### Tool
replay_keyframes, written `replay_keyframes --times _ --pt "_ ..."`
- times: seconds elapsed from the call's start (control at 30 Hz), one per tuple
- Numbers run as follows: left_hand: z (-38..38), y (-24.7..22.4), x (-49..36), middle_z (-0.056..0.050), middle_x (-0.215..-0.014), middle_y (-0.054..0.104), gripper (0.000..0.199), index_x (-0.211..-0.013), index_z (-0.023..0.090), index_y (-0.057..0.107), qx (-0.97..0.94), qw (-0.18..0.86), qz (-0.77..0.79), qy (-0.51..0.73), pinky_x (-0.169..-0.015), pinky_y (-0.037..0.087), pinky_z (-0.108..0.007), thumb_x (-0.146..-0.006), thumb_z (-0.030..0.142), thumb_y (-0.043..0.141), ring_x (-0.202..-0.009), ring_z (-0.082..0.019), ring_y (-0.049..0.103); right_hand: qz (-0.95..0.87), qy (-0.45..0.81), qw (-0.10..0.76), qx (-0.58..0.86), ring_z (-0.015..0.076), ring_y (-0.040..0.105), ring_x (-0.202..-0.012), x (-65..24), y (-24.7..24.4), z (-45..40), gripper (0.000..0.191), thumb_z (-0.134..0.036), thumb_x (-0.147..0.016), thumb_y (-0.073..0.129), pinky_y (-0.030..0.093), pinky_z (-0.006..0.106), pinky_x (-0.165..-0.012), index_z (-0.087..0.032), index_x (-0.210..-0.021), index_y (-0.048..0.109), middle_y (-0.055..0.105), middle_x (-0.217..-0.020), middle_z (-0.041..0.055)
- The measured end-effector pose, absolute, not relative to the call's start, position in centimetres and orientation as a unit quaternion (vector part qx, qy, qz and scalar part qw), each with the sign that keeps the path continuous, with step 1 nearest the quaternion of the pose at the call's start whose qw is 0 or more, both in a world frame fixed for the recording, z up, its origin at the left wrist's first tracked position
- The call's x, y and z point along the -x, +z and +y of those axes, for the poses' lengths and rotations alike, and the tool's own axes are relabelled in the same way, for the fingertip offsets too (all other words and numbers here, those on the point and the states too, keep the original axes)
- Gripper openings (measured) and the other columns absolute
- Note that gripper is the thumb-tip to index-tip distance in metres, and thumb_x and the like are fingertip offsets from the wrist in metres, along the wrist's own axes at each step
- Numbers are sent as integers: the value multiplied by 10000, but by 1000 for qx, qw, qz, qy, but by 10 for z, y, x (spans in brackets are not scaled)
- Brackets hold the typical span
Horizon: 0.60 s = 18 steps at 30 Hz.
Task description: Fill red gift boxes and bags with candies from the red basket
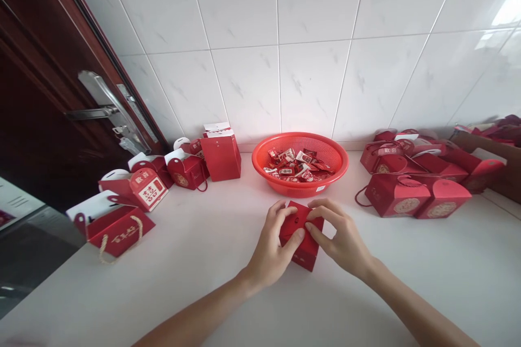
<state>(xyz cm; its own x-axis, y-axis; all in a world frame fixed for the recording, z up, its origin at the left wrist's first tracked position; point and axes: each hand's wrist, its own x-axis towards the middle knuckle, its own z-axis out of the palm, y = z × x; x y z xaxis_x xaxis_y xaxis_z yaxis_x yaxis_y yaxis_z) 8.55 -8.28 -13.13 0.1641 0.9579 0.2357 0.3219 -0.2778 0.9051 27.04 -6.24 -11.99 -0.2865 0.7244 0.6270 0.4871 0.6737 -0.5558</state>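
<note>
A small red gift box (304,252) rests on the white table at the centre, a round hole showing in its top. My left hand (272,246) grips its left side, fingers on the far edge and thumb on the top. On the right side, my right hand (340,233) has its thumb and fingers closed on the top flap. Just beyond the hands stands a red plastic basket (293,191) holding several wrapped sweets (293,165).
Several open red boxes (148,190) and a tall red box (222,157) stand at the left. More red boxes (396,195) cluster at the right beside a cardboard carton (504,168). A tiled wall (313,81) rises behind; a door (36,92) is at the left.
</note>
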Motion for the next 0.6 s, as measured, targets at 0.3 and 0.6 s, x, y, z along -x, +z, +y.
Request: replay_keyframes --times 0.3,0.6 --pt "-56 -126 -81 -105 -1397 568 543 -1362 241 477 -690 466 369 414 -1058 483 -401 -892 409 688 -1284 -270 552 -880 90 339 321 254 640 -1073 -290 -96 -48 260 -129 -925 540 561 419 -872 -247 -1094 699 665 -1233 112" --pt "-41 -136 -72 -104 -1434 552 557 -1345 251 503 -640 545 349 415 -1088 447 -412 -866 461 695 -1384 -281 462 -940 112 154 283 209 670 -863 -287 -61 -24 209 -120 -889 586 505 325 -695 -225 -857 764 720 -1062 76"
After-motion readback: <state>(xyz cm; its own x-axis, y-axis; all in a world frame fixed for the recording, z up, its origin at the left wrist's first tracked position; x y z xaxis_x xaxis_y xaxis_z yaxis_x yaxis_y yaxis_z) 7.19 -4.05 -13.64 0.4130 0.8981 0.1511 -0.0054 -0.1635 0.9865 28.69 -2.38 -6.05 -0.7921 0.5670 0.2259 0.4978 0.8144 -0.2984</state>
